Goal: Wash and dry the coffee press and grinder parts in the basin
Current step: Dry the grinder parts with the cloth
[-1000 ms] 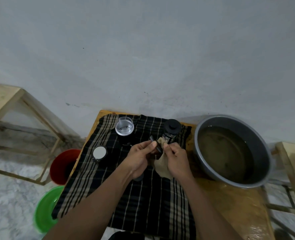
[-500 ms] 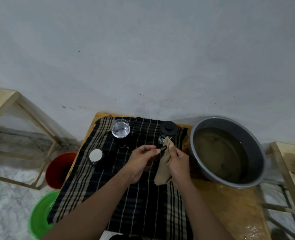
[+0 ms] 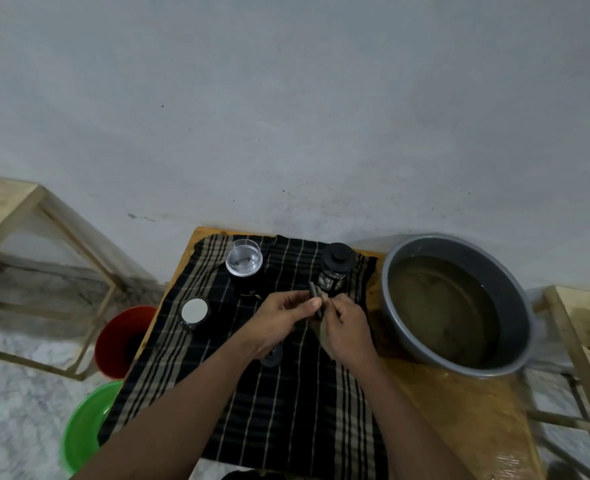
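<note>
grinder part (image 3: 312, 289): small dark bar, held above the cloth (image 3: 286, 410) mid-table, just in front of the press. exact piece too small to tell.

left hand (image 3: 279, 320): thumb and fingers curled, pinching the bar about mid-length. right hand (image 3: 350, 327): fingers closed on a tan rag (image 3: 321, 332), bunched against the bar's lower end, the rest hanging below the hand.

step, my read: drying, not washing. both hands are off the water and the rag is on the part.

just under the left wrist: dark disc (image 3: 272, 356) on the cloth. further left: white-topped lid (image 3: 194, 310). far edge: clear cup (image 3: 244, 261), and the press (image 3: 336, 268) upright with its black top on. basin (image 3: 509, 292) sits to the right on bare table (image 3: 459, 410), murky water in it, well apart from the hands. red bucket (image 3: 113, 344) and green bucket (image 3: 79, 431) are on the floor to the left.

next: wipe the full length of the bar, turning it in the left pinch, then set it on the cloth clear of the disc. small, possibly wet, so keep the pinch firm. can't tell which of the other pieces are done.
</note>
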Demonstrator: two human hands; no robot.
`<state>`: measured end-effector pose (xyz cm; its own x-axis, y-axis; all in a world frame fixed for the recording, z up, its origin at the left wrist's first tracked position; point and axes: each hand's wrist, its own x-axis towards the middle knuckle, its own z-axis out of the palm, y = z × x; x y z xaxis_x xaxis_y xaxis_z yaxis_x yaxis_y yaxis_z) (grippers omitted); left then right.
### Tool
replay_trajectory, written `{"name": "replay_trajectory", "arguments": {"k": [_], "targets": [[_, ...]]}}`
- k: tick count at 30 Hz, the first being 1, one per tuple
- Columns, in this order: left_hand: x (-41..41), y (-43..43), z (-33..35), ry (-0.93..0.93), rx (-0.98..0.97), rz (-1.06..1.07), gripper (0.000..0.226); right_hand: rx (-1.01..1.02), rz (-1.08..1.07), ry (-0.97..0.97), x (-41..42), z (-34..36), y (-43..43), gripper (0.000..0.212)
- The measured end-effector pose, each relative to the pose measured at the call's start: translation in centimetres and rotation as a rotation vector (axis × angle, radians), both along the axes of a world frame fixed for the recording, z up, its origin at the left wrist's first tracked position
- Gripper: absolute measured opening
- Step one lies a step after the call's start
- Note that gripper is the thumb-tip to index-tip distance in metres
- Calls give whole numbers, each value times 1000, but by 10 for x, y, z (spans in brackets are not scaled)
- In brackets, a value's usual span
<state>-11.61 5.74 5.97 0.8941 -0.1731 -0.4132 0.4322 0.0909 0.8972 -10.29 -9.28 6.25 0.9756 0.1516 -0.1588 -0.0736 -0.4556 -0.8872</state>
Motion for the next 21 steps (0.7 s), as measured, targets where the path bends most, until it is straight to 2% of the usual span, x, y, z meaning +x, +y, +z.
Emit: {"name": "replay_trajectory", "arguments": {"k": [3, 5, 8, 10, 12, 15, 16, 17, 19, 21], "targets": [[3, 0, -2, -35, 61, 62, 22, 24, 10, 159, 4, 1, -6, 45], [6, 2, 1, -70, 104, 59, 15, 130, -28, 260, 6, 2, -9, 48], [13, 5, 15, -191, 171, -7, 25, 309, -190, 268, 10, 9, -5, 67], [15, 13, 23, -280, 235, -16, 40, 314, -210, 231, 14, 16, 1, 62], [18, 26, 26, -347, 357, 11, 52, 246, -153, 163, 19, 21, 8, 51], [24, 59, 25, -399, 655, 80, 77, 126, -43, 32, 32, 21, 21, 32], [26, 69, 24, -414, 732, 101, 81, 114, 9, 37, 35, 24, 27, 18], [29, 79, 23, -427, 786, 120, 82, 101, 69, 51, 39, 25, 33, 15], [32, 96, 22, -431, 842, 170, 83, 41, 242, 36, 47, 27, 46, 38], [36, 106, 21, -431, 883, 217, 81, -71, 372, -22, 57, 24, 59, 47]]}}
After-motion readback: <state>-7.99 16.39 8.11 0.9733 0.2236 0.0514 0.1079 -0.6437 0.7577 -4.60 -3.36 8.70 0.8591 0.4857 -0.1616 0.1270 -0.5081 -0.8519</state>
